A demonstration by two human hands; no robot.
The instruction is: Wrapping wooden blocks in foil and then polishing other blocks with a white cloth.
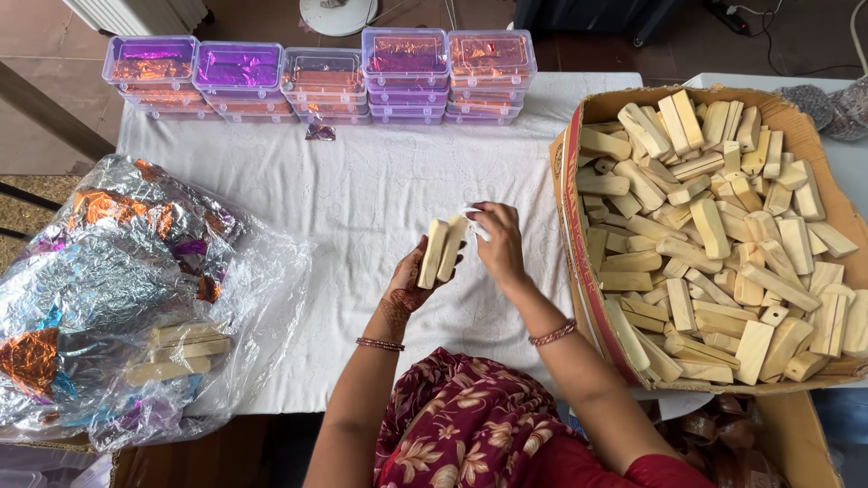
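My left hand holds two pale wooden blocks upright, side by side, over the white cloth. My right hand sits just to their right, fingertips pinching a small white piece at the top of the blocks. Both wrists wear thin bangles. To the right stands a cardboard box heaped with several similar pale wooden blocks.
Clear lidded plastic boxes with purple and orange foil inside are stacked in a row along the far edge. At the left lies a clear plastic bag of crumpled shiny foil, with a few wooden blocks inside.
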